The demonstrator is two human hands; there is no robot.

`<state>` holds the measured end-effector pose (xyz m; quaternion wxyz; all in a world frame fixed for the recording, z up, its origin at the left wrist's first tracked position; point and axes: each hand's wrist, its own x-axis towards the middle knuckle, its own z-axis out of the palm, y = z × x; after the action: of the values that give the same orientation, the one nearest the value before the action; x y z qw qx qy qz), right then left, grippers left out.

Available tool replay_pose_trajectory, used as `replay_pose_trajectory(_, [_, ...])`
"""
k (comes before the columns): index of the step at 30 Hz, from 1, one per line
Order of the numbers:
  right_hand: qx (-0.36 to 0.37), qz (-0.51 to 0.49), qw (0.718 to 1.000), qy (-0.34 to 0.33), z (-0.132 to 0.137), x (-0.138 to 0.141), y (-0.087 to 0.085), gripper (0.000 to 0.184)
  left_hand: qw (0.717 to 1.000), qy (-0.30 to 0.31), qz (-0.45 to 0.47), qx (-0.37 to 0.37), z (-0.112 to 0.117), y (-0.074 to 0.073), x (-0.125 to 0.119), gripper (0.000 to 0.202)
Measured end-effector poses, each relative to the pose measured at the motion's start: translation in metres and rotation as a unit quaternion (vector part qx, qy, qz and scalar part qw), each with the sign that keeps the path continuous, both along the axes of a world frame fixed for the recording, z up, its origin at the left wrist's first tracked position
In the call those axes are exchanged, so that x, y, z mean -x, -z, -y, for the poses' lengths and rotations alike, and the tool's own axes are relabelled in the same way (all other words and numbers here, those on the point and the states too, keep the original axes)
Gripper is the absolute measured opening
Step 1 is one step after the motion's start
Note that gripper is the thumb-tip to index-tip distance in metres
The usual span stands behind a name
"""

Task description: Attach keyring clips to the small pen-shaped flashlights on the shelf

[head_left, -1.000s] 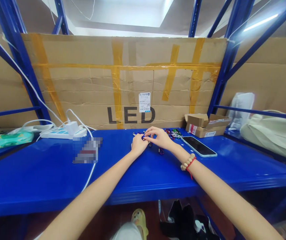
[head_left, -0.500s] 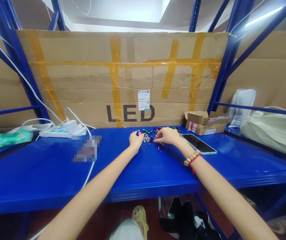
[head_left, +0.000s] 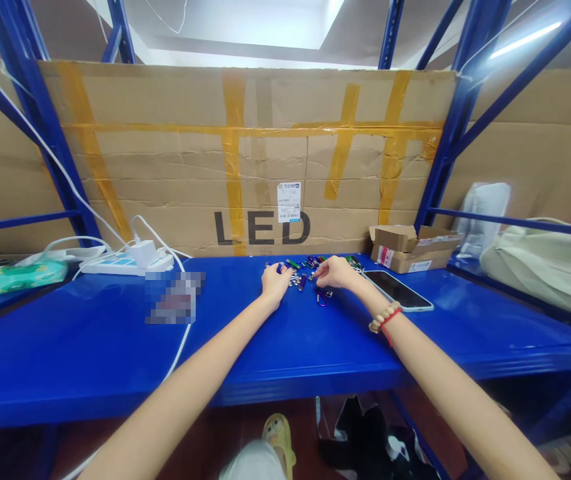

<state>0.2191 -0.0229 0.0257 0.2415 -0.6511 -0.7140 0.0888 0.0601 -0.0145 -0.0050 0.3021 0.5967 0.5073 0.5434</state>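
A pile of small coloured metal clips and keyrings [head_left: 309, 265] lies at the back of the blue shelf [head_left: 285, 347], in front of the cardboard marked LED. My left hand [head_left: 275, 284] rests just left of the pile with its fingers curled round a small blue piece. My right hand [head_left: 334, 272] reaches into the pile from the right, fingertips pinched on a small piece I cannot make out. A purple clip [head_left: 321, 299] lies just in front of that hand. A bead bracelet with a red cord sits on my right wrist.
A dark phone [head_left: 397, 289] lies face up right of my right hand, with an open small carton [head_left: 411, 249] behind it. A white power strip with charger and cables [head_left: 126, 261] sits at the left. A beige bag [head_left: 545, 267] fills the far right. Blue uprights frame the shelf.
My hands were together on one small piece a second ago. They have parted: the left stays by the pile with a blue piece, the right has moved right into the pile.
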Motion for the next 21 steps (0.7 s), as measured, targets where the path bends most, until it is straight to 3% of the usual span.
replay_pose_trajectory(4, [-0.104,-0.095,0.988,-0.066,0.000,0.005,-0.002,0.025,1.000,0.012,-0.018,-0.004,-0.001,0.001,-0.001,0.024])
replay_pose_trajectory(7, [-0.137,-0.186,0.967,-0.106,0.003,0.012,-0.006,0.027,0.999,0.020,-0.030,0.004,-0.001,0.002,-0.001,0.023])
replay_pose_trajectory(15, [-0.026,-0.437,0.876,-0.200,0.007,0.025,-0.006,0.033,0.998,0.058,-0.028,0.003,0.000,0.004,-0.004,0.021])
replay_pose_trajectory(21, [-0.012,-0.435,0.872,-0.224,0.007,0.026,-0.003,0.032,0.997,0.078,-0.013,0.003,-0.001,0.006,-0.005,0.013])
